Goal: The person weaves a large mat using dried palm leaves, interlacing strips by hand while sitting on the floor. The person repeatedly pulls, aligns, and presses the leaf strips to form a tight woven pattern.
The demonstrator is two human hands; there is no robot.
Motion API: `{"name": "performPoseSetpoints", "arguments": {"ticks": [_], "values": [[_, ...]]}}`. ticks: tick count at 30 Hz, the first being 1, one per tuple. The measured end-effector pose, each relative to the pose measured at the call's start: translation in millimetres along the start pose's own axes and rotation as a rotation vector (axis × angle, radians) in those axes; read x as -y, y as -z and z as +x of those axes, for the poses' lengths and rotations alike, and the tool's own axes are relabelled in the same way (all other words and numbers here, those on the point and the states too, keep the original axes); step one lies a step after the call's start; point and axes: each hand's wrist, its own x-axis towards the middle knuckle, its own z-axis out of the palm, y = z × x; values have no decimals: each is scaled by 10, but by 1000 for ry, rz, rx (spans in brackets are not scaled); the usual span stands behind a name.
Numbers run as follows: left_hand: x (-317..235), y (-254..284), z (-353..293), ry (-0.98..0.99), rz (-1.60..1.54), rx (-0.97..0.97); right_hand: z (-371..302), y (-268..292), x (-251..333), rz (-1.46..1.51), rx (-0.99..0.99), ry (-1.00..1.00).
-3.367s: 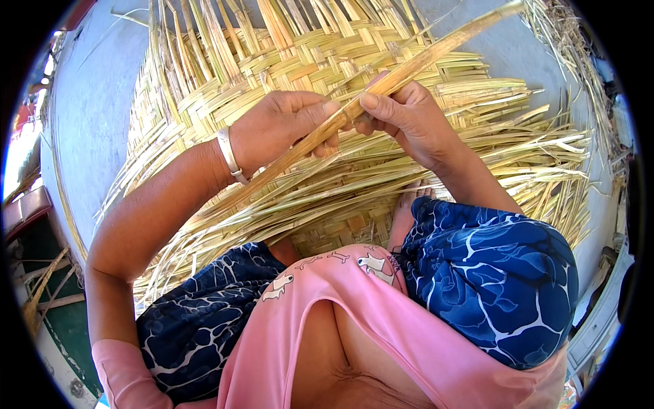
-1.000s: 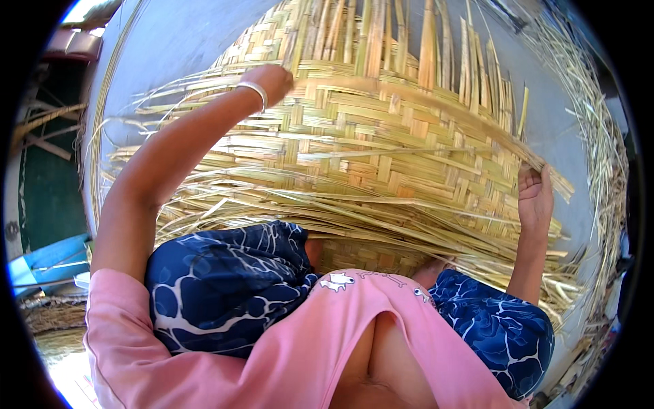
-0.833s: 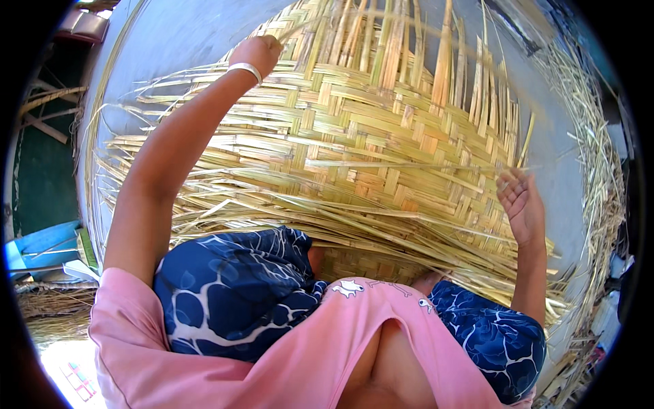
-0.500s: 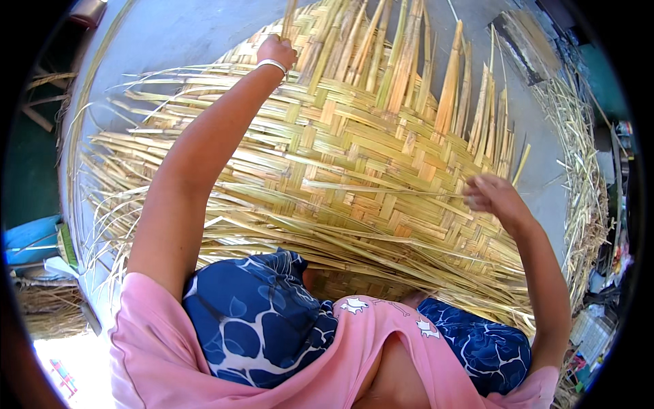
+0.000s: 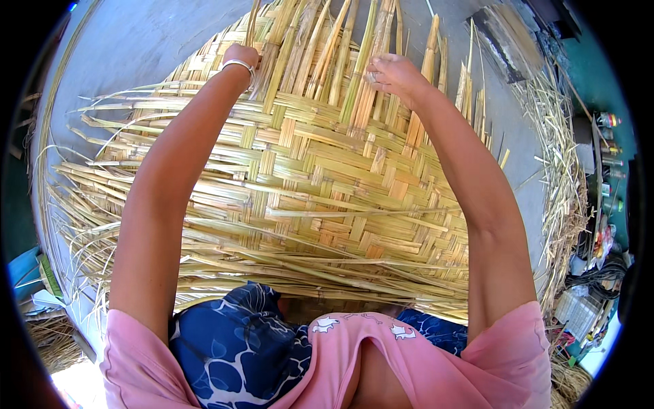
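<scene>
A large mat of split cane strips (image 5: 310,160), pale green and tan, lies woven before me, its loose strip ends fanning out at the left and the far side. My left hand (image 5: 240,56), with a white bangle on its wrist, is closed on a few thin cane strips (image 5: 253,24) that rise from its grip at the far edge. To its right, my right hand (image 5: 395,73) reaches over the upright strip ends, fingers curled against the wide strips (image 5: 364,102). What its fingertips pinch, if anything, is hard to make out.
Grey floor (image 5: 146,51) surrounds the mat. At the right lie a heap of straw-like scraps (image 5: 562,157) and a worn flat board (image 5: 507,41). Farther right are bottles and clutter (image 5: 608,146). Loose long strips (image 5: 327,269) cross the mat's near side, against my knees.
My right hand has swung from the mat's right side to the far strip ends. My left hand, still gripping its strips, appears slightly farther left as the view has shifted.
</scene>
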Motion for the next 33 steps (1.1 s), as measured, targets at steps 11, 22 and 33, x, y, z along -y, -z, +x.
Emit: {"name": "performPoseSetpoints", "arguments": {"ticks": [11,22,33], "values": [[-85,215,-187,23,-313,296,600,12,50,-102,139,-73],[-401,448,-672,106,-505,628,537,-272,248,59,123,-206],[-453,391,-790,-10,-335,596,377,-279,69,89,80,225]]}}
